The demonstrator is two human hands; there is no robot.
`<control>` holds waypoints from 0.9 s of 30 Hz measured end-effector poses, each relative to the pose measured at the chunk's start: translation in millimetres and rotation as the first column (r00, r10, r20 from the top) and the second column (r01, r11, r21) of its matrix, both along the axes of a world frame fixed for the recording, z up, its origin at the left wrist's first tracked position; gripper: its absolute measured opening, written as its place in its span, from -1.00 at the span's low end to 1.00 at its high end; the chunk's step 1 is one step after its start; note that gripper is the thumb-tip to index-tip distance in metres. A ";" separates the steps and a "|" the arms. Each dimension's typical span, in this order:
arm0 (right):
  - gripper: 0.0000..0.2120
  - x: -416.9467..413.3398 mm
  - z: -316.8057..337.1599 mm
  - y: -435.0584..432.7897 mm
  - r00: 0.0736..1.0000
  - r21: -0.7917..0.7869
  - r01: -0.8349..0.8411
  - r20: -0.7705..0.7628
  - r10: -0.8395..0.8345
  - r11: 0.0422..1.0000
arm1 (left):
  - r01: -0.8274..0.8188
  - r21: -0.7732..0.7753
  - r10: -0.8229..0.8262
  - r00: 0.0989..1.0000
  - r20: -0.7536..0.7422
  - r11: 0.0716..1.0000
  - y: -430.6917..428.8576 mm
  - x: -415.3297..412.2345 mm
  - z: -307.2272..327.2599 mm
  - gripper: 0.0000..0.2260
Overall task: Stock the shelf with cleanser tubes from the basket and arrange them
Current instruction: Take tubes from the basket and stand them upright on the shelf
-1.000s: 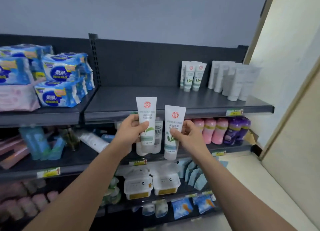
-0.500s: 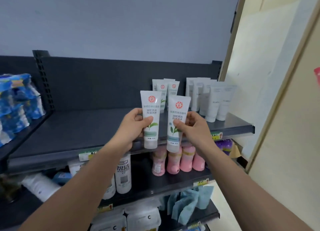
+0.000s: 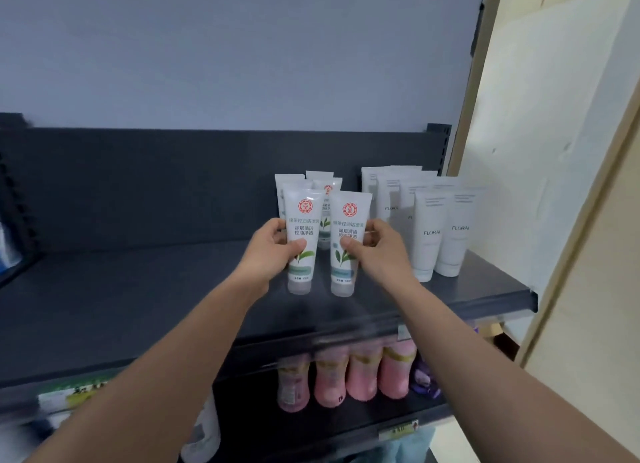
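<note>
Head view: left hand [image 3: 268, 251] and right hand [image 3: 379, 251] each have fingers clamped on 1 upright cleanser tube [image 3: 302, 240], [image 3: 346, 244], above the top shelf [image 3: 138, 299]. Stocked tubes [image 3: 325, 199] stand behind, white FLORAL tubes [image 3: 429, 234] just right; the shelf's left stretch lies open to its front edge.

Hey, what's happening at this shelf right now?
A person is stocking a dark shelf. The left hand holds one green-leaf cleanser tube and the right hand holds another, both upright, caps down, at the shelf surface. They sit just in front of matching tubes already standing there, beside a group of plain white tubes.
</note>
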State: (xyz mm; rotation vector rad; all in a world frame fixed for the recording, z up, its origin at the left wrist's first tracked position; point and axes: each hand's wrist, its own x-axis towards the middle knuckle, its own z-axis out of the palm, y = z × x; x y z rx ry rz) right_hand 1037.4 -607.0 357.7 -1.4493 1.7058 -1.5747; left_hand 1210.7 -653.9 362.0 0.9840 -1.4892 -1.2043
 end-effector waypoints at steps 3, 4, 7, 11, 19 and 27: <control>-0.83 -15.9 -4.4 -26.2 1.000 0.030 -0.028 0.001 0.028 0.999 | -0.054 0.026 0.053 0.998 0.028 0.998 -19.8 -15.1 -7.1 -0.85; -0.83 -19.9 -5.7 -33.9 0.999 0.039 -0.042 -0.003 0.042 0.998 | -0.072 0.030 0.071 0.997 0.037 0.997 -25.8 -19.2 -9.5 -0.85; -0.83 -30.4 -8.7 -55.8 0.996 0.060 -0.090 0.004 0.090 0.994 | -0.125 0.035 0.123 0.991 0.046 0.992 -40.8 -29.3 -13.8 -0.85; -0.83 -40.8 -10.4 -78.6 0.990 0.068 -0.139 0.017 0.138 0.988 | -0.157 0.035 0.157 0.988 0.013 0.987 -55.4 -40.3 -15.7 -0.83; -0.80 -43.5 -17.2 -111.8 0.986 0.057 -0.166 -0.001 0.167 0.984 | -0.206 0.012 0.206 0.979 0.000 0.979 -72.3 -51.8 -20.2 -0.80; -0.79 -43.1 -24.2 -117.3 0.984 -0.003 -0.176 -0.020 0.176 0.984 | -0.269 -0.027 0.270 0.961 0.061 0.963 -80.7 -50.2 -25.6 -0.79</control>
